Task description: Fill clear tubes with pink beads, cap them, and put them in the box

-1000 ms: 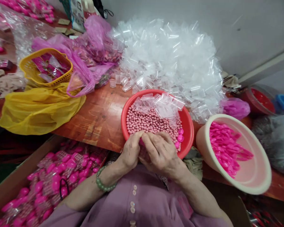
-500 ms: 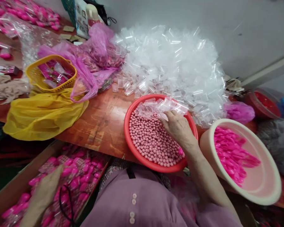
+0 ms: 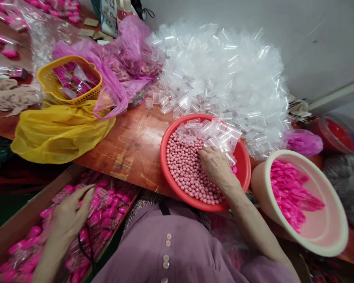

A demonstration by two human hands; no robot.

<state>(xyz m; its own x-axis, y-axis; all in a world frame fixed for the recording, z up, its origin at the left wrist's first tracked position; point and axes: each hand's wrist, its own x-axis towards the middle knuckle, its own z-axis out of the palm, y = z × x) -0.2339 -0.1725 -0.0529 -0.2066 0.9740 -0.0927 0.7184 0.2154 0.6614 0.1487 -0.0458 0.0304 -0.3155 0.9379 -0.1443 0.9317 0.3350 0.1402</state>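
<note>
My right hand is inside a red basin, fingers curled down among round pink beads; its fingertips are hidden. Clear plastic tubes lie on the beads just beyond its knuckles. A bit of bright pink shows by the basin's right side. Over a cardboard box at the lower left hovers my left hand, thumb and fingers apart, with nothing visible in it. Below it, the box holds many bright pink pieces and clear tubes of beads.
A large heap of clear tubes covers the back of the wooden table. To the right stands a cream tub with bright pink parts. At left are a yellow basket, a yellow bag and a pink plastic bag.
My left hand has come up and forward over the box, fingers spreading. My right hand has shifted down from the clear tubes onto the beads. The view has shifted slightly.
</note>
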